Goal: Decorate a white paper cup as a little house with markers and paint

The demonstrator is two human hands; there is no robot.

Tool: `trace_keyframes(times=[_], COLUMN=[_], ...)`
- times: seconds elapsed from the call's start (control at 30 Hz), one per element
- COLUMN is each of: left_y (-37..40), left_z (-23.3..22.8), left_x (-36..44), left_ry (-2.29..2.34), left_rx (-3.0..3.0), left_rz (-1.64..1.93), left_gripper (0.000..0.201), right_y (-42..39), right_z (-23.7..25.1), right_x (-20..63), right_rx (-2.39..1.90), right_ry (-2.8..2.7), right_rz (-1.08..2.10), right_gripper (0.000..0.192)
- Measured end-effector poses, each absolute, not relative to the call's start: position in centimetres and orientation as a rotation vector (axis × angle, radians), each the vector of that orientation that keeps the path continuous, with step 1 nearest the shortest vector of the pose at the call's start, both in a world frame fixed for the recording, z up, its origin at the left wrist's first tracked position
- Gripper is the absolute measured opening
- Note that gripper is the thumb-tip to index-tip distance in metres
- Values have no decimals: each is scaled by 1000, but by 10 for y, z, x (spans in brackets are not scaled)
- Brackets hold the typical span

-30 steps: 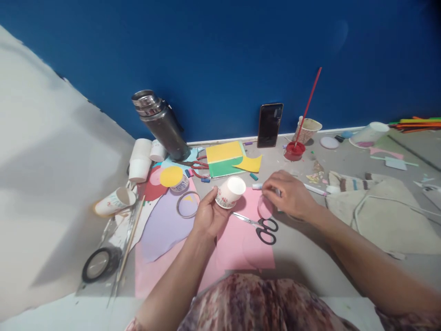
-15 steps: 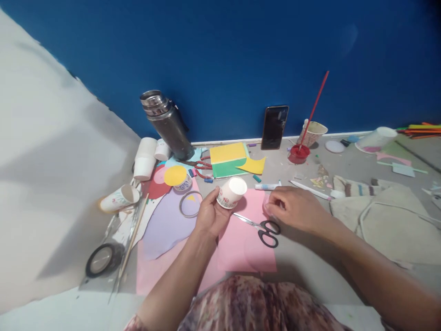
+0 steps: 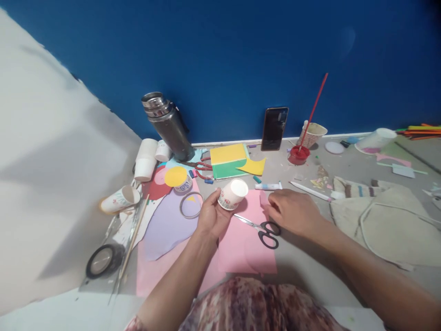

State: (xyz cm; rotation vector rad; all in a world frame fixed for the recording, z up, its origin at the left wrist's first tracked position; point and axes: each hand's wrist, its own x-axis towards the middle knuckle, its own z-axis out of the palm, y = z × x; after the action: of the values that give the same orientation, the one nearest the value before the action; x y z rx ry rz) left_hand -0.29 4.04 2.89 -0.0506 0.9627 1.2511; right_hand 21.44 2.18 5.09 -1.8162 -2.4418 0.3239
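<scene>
My left hand grips a small white paper cup with a printed pattern, tipped on its side with the mouth facing away. It is held just above a pink paper sheet. My right hand rests at the sheet's right edge. Its fingertips pinch a small pink paper piece. Black-handled scissors lie shut on the sheet, right under my right hand. A glue tube lies just beyond the fingers.
A steel flask, a stack of paper cups, a tape roll and a lilac sheet are on the left. A phone leans on the blue wall beside a red paint pot. A cloth bag lies on the right.
My right hand has drawn back from the glue tube, down and left to the scissors' handles, with the pink piece in it. The cup in my left hand has hardly moved.
</scene>
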Motion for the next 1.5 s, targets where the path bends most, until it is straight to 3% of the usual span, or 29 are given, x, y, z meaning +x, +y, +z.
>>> trace_keyframes(times=[0.1, 0.3, 0.47, 0.87, 0.93, 1.03, 1.17, 1.5], left_y=[40, 32, 24, 22, 22, 21, 19, 13], left_z=[26, 23, 17, 17, 18, 19, 20, 14], left_x=[-3, 6, 12, 10, 10, 11, 13, 17], left_ry=[944, 907, 823, 794, 792, 785, 766, 737], left_rx=[-56, -45, 27, -25, -44, -31, -8, 70], left_rz=[1258, 1183, 1109, 1021, 1000, 975, 945, 895], left_gripper=[17, 13, 16, 19, 21, 25, 29, 26], right_y=[25, 31, 33, 37, 37, 31, 21, 21], right_z=[57, 46, 32, 37, 38, 38, 36, 22], right_x=[228, 228, 213, 217, 219, 220, 216, 212], right_rx=[-1587, -996, -994, -1122, -1205, -1333, -1052, -839], right_ry=[-1966, -1017, -1001, -1305, -1409, -1592, -1978, -2221], right_rz=[656, 1611, 1853, 1769, 1622, 1105, 517, 424], right_gripper=[31, 52, 55, 58, 55, 44, 55, 55])
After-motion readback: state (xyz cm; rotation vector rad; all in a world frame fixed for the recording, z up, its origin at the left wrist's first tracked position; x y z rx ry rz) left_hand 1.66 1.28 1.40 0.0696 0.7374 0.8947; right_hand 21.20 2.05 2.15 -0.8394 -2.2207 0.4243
